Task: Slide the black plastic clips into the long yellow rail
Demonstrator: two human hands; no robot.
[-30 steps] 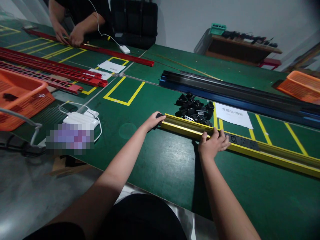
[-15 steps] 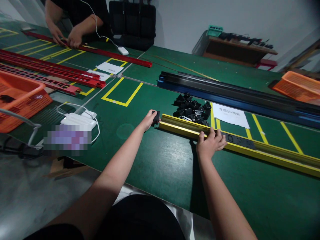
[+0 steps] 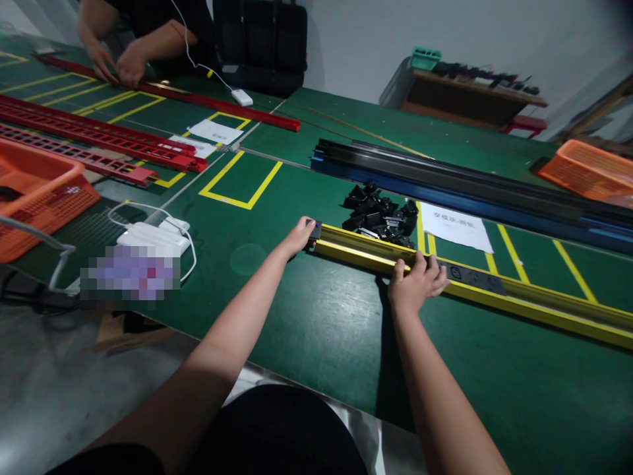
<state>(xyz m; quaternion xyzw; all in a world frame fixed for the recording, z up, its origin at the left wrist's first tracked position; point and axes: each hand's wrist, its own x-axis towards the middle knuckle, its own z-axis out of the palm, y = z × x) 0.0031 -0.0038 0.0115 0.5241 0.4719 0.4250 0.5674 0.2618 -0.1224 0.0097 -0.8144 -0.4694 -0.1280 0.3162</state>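
Clocked from the right hand (image 3: 418, 280), the smooth green table (image 3: 336, 336) spreads beneath, a pale wall (image 3: 390, 33) stands at twelve, and a perforated plastic orange basket (image 3: 54, 194) sits at nine. The glossy yellow channel (image 3: 359, 256) (trough-shaped) runs from half past nine to half past three; those right fingers, slightly spread, grip it. The left hand (image 3: 299, 236) pinches a black block (image 3: 314, 231) at its end. Angular black pieces (image 3: 380, 214) heap at eleven.

Yellow rail (image 3: 524, 309) on green table (image 3: 316, 323)
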